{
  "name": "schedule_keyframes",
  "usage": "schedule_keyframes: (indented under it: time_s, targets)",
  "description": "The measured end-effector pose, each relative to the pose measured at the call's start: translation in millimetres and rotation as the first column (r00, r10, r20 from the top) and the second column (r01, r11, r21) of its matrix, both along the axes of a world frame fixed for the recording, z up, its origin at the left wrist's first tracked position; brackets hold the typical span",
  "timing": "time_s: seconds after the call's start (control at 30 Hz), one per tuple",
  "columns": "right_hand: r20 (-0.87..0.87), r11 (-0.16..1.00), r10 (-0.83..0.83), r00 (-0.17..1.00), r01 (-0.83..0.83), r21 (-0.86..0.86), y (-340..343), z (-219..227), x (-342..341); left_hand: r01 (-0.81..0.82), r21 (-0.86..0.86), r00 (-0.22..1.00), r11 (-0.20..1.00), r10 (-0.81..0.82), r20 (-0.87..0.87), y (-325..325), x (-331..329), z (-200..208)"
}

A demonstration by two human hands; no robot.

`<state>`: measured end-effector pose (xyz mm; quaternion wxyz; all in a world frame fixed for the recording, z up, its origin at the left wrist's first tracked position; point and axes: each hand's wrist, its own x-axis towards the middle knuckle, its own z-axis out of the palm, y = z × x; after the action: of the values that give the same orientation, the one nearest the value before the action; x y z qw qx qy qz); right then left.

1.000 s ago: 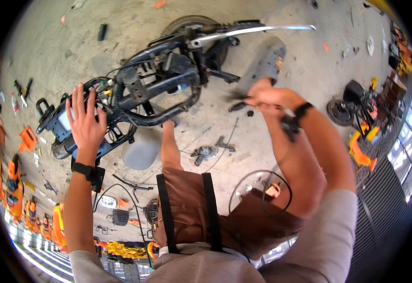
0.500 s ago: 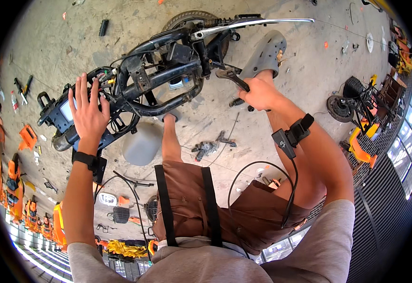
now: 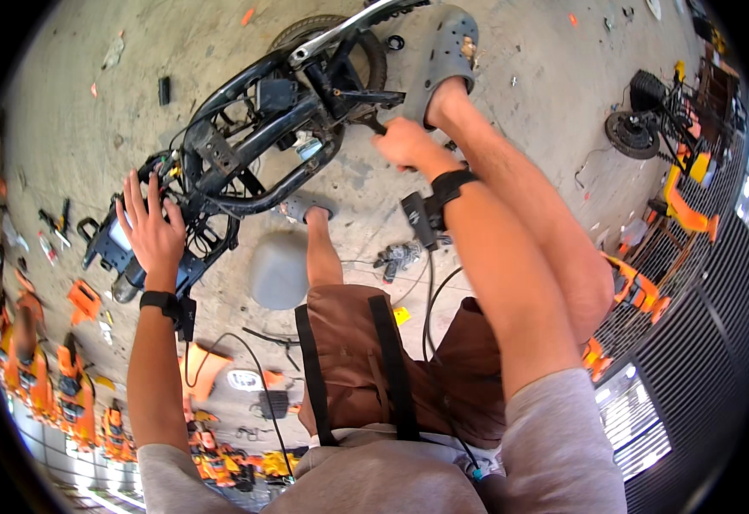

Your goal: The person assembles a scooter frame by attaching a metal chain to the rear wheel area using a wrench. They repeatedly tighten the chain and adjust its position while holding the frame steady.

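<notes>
While left hand [image 3: 152, 235] rests splayed on motorcycle [image 3: 259, 147], right hand [image 3: 409, 144] clenches round dark wrench [image 3: 371, 122].

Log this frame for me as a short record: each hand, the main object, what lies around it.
Left hand: open, fingers spread over the display end of the bike frame; contact unclear
Right hand: closed around a dark wrench, mostly hidden
Wrench head: close to the bike frame; fit on any fastener unclear
Main object: black bike frame, lying across the concrete floor
Near the feet: grey rounded piece on the floor
Far left: orange panel
Far right: another partly stripped bike
</notes>
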<state>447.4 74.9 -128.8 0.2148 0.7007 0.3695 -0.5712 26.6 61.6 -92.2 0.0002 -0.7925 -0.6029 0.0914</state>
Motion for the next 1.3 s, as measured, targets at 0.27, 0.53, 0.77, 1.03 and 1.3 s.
schedule_keyframes:
  time_s: [0.27,0.53,0.77,1.03,1.3]
  targets:
    - [0.041,0.850,-0.524,0.851,0.518,0.097,-85.7,-47.9,-36.5,0.056,-0.004,0.998,0.998,-0.056,0.001,2.0,6.0,-4.9]
    - [-0.117,0.536,-0.827,0.550,0.834,0.131,-112.7,-56.2,-44.0,0.115,0.032,0.993,0.993,-0.114,-0.032,1.1,-4.9,-10.6]
    - [0.043,0.705,-0.665,0.746,0.607,0.367,-105.7,-45.7,-39.4,0.111,0.026,0.993,0.994,-0.110,-0.038,-0.3,-8.2,-13.6]
    - [0.108,0.858,-0.473,0.874,0.430,0.282,-95.8,-23.7,-29.6,0.094,0.034,0.995,0.995,-0.093,-0.026,-1.2,-0.1,-10.6]
    - [-0.107,0.893,-0.450,0.886,0.446,-0.058,-61.1,-8.1,2.9,0.072,0.027,0.997,0.997,-0.072,-0.010,-1.0,-1.6,-6.8]
